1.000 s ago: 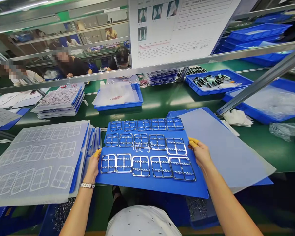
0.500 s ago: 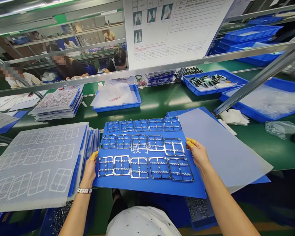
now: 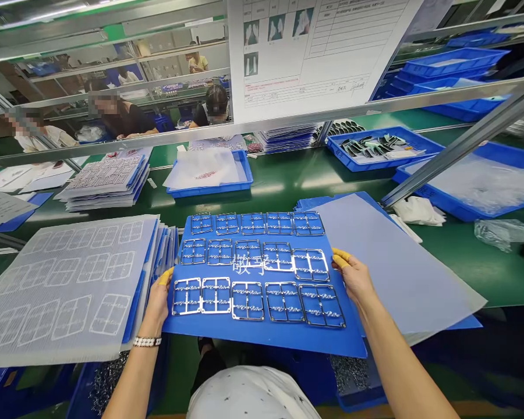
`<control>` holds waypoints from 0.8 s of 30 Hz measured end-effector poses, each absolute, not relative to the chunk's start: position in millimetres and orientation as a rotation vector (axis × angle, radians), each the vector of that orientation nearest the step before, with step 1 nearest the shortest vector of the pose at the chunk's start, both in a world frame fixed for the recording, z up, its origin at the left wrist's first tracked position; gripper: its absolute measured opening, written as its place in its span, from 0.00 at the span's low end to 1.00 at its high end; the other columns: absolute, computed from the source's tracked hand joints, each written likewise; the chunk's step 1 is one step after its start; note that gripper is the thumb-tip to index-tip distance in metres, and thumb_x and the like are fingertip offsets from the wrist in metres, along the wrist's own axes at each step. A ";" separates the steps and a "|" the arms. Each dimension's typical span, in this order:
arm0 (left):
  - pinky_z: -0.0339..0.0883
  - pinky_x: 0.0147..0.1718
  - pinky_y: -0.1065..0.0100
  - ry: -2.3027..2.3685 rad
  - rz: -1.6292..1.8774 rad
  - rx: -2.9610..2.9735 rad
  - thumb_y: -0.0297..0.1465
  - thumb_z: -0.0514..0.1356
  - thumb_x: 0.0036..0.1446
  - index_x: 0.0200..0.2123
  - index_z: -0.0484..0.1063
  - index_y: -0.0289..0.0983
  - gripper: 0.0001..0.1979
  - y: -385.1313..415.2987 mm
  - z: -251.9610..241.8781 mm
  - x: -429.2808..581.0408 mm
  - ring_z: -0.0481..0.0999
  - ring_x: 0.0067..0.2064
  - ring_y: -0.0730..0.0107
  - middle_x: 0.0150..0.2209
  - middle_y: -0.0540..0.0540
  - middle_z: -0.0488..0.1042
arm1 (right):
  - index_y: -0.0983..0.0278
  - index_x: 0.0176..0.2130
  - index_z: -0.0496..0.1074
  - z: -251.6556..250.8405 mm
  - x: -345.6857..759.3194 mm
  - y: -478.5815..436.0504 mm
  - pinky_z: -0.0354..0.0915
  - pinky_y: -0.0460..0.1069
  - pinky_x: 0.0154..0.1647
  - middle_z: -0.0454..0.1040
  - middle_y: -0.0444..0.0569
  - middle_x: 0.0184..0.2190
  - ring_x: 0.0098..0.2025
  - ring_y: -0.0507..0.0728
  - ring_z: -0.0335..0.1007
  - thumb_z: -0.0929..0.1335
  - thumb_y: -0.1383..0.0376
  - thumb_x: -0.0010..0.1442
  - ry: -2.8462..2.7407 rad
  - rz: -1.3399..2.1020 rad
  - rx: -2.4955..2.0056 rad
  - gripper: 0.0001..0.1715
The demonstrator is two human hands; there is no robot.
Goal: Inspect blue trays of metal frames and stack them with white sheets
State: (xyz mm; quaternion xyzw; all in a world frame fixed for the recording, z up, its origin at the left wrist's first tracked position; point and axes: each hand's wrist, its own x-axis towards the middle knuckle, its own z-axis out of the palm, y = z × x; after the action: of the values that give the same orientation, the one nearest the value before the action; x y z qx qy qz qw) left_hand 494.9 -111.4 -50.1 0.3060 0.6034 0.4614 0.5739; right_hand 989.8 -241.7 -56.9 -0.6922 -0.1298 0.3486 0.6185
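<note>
1. My left hand (image 3: 157, 305) and right hand (image 3: 356, 276) grip the two sides of a blue plastic sheet (image 3: 262, 338), clamped tight.
2. Shiny metal frames (image 3: 247, 301) lie in rows on it, over the green counter (image 3: 463, 273).
3. A stack of see-through sheets (image 3: 65, 291) sits beside my left hand. A gray sheet (image 3: 402, 262) lies by my right.

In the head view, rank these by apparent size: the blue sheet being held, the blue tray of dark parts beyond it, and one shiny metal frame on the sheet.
1. Blue plastic sheet
2. Blue rectangular plastic tray, though distance makes its true size unsure
3. Shiny metal frame, at the sheet's lower left
</note>
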 end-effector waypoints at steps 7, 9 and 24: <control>0.75 0.39 0.65 1.440 1.063 0.685 0.29 0.65 0.53 0.42 0.82 0.37 0.12 -115.9 -33.0 496.6 0.82 0.38 0.63 0.36 0.43 0.84 | 0.63 0.37 0.79 -58.3 988.6 -244.8 0.58 0.45 0.22 0.72 0.43 0.23 0.26 0.52 0.62 0.77 0.59 0.32 -0.240 0.805 -1.564 0.28; 0.75 0.38 0.65 1.443 1.057 0.698 0.31 0.66 0.53 0.43 0.81 0.37 0.13 -117.5 -29.6 495.2 0.82 0.38 0.62 0.37 0.43 0.84 | 0.63 0.37 0.79 -59.5 988.5 -245.8 0.59 0.45 0.22 0.72 0.43 0.23 0.26 0.52 0.63 0.77 0.59 0.32 -0.239 0.808 -1.563 0.28; 0.75 0.39 0.66 1.402 1.074 0.750 0.39 0.72 0.45 0.46 0.81 0.38 0.24 -133.4 -22.3 484.8 0.82 0.41 0.61 0.38 0.44 0.84 | 0.64 0.42 0.81 -74.0 994.6 -258.9 0.58 0.45 0.24 0.72 0.44 0.23 0.26 0.51 0.63 0.79 0.56 0.35 -0.261 0.799 -1.560 0.32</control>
State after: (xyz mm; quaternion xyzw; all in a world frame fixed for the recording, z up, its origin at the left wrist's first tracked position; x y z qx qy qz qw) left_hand 484.8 -133.4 -22.3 0.3200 0.5981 0.4584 0.5742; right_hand 994.6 -258.9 -74.0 -0.6818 -0.1142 0.3494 0.6325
